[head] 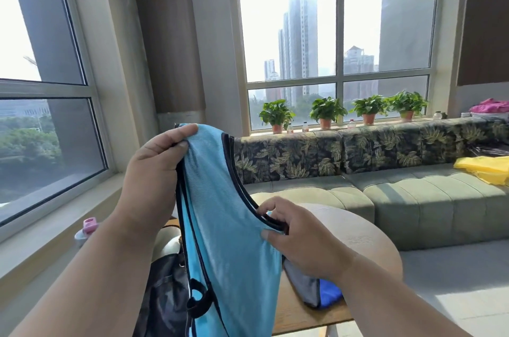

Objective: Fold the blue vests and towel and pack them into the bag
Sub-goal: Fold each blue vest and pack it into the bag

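A dark bag (pixel 165 290) sits at the worktop's (pixel 297 314) left edge; its contents cannot be made out. The light blue vest (pixel 220 226) hangs above it, held up between both hands: the left hand (pixel 154 171) pinches its top strap, the right hand (pixel 297 234) pinches the armhole trim. A folded grey and blue cloth (pixel 316 292) lies under the right wrist.
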The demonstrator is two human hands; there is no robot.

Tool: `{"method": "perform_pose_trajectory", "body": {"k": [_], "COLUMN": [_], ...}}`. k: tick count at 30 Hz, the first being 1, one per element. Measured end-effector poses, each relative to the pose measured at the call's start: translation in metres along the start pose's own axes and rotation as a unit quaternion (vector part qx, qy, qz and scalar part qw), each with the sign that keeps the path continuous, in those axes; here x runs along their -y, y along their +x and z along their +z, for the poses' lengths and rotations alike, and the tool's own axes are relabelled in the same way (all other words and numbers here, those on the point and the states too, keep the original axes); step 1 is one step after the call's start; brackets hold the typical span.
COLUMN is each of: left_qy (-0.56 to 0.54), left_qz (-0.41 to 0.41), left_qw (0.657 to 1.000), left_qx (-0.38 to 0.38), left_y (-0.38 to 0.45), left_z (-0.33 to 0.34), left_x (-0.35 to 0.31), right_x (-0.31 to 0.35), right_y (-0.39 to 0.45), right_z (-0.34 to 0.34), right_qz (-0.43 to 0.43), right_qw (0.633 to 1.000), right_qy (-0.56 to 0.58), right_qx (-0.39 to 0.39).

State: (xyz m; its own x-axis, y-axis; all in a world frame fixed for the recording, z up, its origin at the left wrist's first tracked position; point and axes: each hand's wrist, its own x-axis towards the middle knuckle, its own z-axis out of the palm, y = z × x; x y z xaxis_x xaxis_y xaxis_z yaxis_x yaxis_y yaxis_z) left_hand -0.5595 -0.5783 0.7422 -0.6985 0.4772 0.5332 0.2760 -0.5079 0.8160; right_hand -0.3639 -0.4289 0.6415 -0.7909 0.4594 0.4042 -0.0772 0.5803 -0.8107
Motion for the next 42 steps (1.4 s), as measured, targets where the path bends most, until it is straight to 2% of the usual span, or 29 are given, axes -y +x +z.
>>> {"method": "perform_pose_trajectory", "body": {"k": [5,8,13,16,19,22,26,30,36,38,42], "left_qy": [-0.013,-0.018,-0.035,-0.042,-0.043,-0.035,-0.045,-0.057,-0.049,-0.046,-0.005], "left_qz": [-0.015,-0.014,-0.014,-0.012,-0.02,-0.038,-0.049,-0.062,-0.075,-0.075,-0.054], "left_qw": [1.0,1.0,0.999,0.999,0.998,0.998,0.997,0.995,0.995,0.995,0.995], "left_qx": [-0.004,-0.004,-0.012,-0.021,-0.03,-0.032,-0.037,-0.048,-0.053,-0.057,-0.078], "left_y": [-0.004,-0.004,-0.003,-0.004,-0.006,-0.009,-0.009,-0.01,-0.015,-0.014,-0.018], "left_z": [-0.007,-0.01,-0.016,-0.018,-0.018,-0.018,-0.02,-0.021,-0.018,-0.022,-0.022], "left_x": [0.003,0.006,0.01,0.011,0.012,0.015,0.022,0.027,0.033,0.035,0.041], "right_x": [-0.004,-0.005,-0.004,-0.007,-0.009,-0.009,-0.012,-0.012,-0.018,-0.022,-0.031], "right_y": [-0.001,-0.005,-0.009,-0.011,-0.011,-0.012,-0.014,-0.015,-0.016,-0.017,-0.015], "right_z": [0.004,0.003,0.002,0.002,0.005,0.01,0.016,0.021,0.02,0.019,0.018], "right_qz": [-0.019,-0.034,-0.058,-0.089,-0.118,-0.142,-0.191,-0.15,-0.031,-0.025,-0.088], "right_qw": [0.992,0.992,0.992,0.982,0.971,0.968,0.957,0.966,0.97,0.962,0.919], "right_qy": [-0.126,-0.12,-0.062,-0.113,-0.183,-0.195,-0.203,-0.204,-0.221,-0.257,-0.384], "right_qx": [0.006,0.001,-0.094,-0.125,-0.103,-0.06,-0.079,-0.055,0.096,0.093,0.018]}}
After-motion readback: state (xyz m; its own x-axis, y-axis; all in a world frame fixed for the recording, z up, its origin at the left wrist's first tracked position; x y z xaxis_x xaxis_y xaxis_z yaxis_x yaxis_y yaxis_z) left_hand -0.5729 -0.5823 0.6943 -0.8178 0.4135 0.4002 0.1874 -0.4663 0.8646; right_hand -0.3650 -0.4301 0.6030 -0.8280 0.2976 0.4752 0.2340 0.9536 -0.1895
